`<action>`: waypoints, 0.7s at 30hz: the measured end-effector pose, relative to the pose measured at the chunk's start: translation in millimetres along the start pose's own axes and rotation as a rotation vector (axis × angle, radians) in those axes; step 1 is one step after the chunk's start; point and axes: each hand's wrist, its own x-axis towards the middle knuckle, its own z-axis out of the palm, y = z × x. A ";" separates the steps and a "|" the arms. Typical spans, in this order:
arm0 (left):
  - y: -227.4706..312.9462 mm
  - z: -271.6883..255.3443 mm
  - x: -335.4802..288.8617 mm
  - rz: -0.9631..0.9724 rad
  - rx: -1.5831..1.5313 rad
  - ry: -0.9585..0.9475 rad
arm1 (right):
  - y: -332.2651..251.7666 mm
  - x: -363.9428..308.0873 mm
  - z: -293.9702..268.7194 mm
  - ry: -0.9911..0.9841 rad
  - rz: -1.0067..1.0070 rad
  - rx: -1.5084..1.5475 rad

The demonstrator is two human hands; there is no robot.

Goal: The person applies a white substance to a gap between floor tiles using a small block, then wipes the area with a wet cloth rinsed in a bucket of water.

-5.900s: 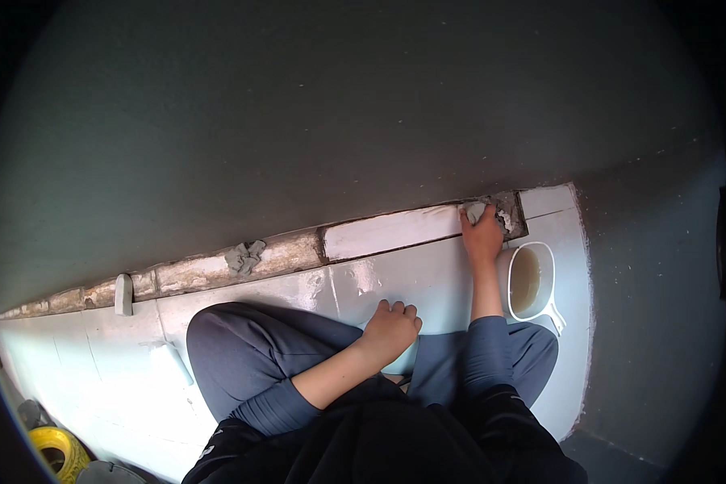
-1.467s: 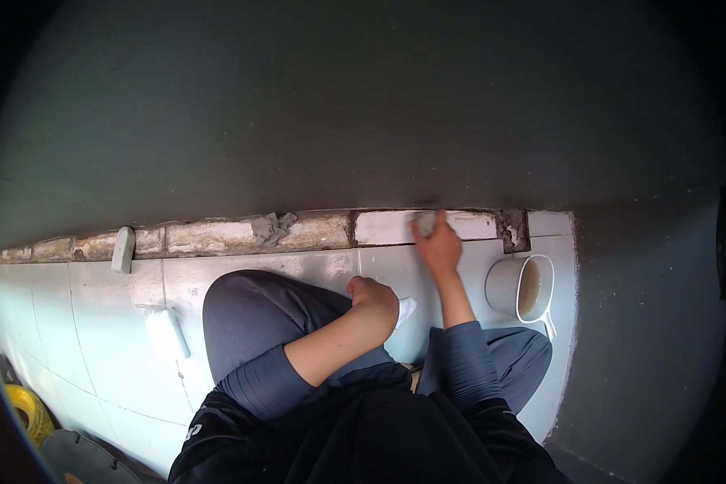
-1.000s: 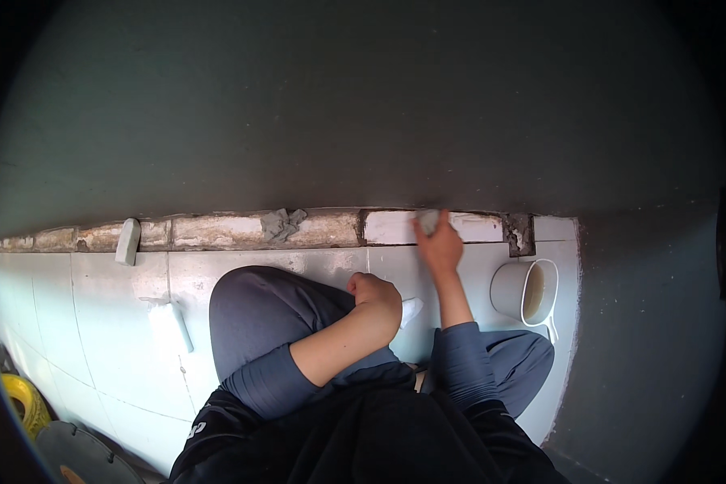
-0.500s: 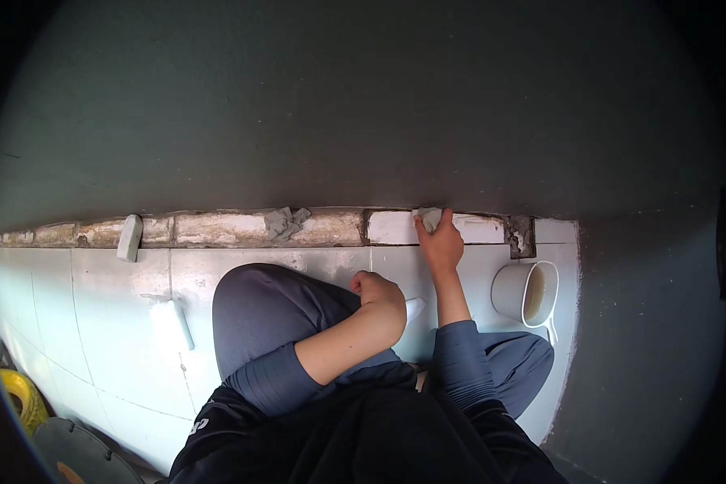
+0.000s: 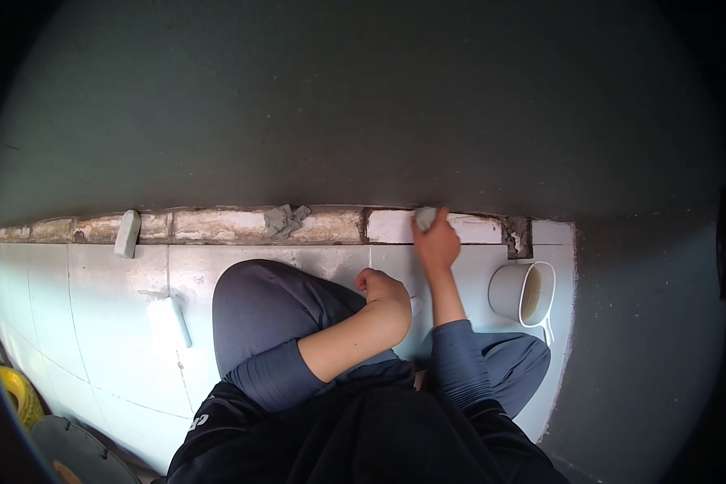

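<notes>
From my end I see pale floor tiles (image 5: 109, 310), a crumpled gray rag (image 5: 283, 222) on the stained border, the left hand (image 5: 385, 292), its grip I cannot tell, the right hand (image 5: 438, 244) clamped on a gray lump (image 5: 424, 218) over the white strip (image 5: 477, 227) along the dark wall (image 5: 363, 121), then a white dipper (image 5: 506, 292).

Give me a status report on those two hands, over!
Right hand: gripping grey wad at white tile strip. Left hand: curled, palm hidden. White dipper of cloudy liquid stands right, clear of both.
</notes>
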 end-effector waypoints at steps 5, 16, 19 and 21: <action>-1.2 9.1 9.2 -0.033 -0.050 0.040 | -55.2 -24.3 16.8 -0.055 -0.179 0.031; -0.9 10.6 10.5 -0.013 -0.008 0.057 | -45.4 -20.6 17.1 -0.033 -0.094 0.020; -3.1 15.5 11.2 -0.030 -0.095 0.076 | -44.6 -20.4 13.1 -0.061 -0.160 0.030; -3.1 12.6 6.9 -0.012 -0.010 -0.002 | -20.4 -12.8 5.8 -0.065 -0.165 0.016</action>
